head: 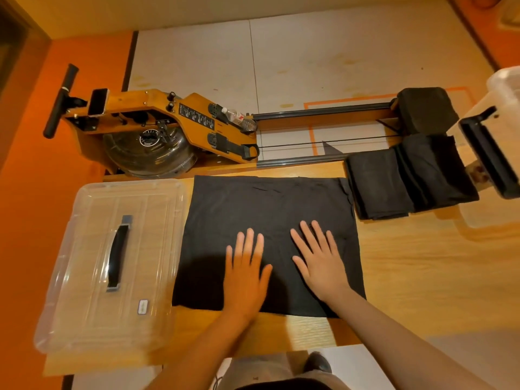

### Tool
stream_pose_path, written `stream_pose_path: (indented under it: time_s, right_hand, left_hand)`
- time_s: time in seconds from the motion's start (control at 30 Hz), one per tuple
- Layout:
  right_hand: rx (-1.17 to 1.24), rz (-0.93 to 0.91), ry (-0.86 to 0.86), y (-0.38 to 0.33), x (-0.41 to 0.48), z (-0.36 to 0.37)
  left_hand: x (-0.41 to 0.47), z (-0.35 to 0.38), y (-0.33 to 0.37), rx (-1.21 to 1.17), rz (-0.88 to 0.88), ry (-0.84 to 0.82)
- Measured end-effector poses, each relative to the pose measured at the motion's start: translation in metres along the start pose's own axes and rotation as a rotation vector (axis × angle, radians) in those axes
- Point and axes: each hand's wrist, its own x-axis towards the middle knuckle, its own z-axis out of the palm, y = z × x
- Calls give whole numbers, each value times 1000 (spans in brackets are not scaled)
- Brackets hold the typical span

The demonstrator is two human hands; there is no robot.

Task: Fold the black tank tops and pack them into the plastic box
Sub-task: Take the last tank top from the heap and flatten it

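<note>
A black tank top (261, 209) lies spread flat in a rectangle on the wooden table (422, 263). My left hand (246, 273) and my right hand (319, 260) both rest palm down on its near half, fingers straight and spread. A pile of folded black tank tops (408, 178) sits at the table's back right. The clear plastic box's lid (112, 263), with a black handle, lies on the table to the left. Part of a clear plastic box (503, 85) shows at the right edge.
A wooden rowing machine (168, 128) with a water tank stands on the floor behind the table, a plastic bottle (239, 119) lying on it. Its black seat (425, 108) is behind the folded pile. My shoe (318, 361) shows below the table's near edge.
</note>
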Motion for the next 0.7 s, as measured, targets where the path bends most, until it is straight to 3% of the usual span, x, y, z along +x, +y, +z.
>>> stream_pose_path:
  time_s: [0.13,0.33,0.53,0.7]
  right_hand:
    - [-35,74,-63,3,-34,12]
    - [79,274,-153,-39,-84,9]
    - [61,133,-49,-42,-99,-2]
    - [-46,-130,-138,-4,-85,7]
  left_hand:
    - [-47,22,16,59,-56,-74]
    - [-10,-7,-39,194,329,-115]
    - [-71,-6,12,47,76,-3]
    - [-117,33,46,-37,-127,-15]
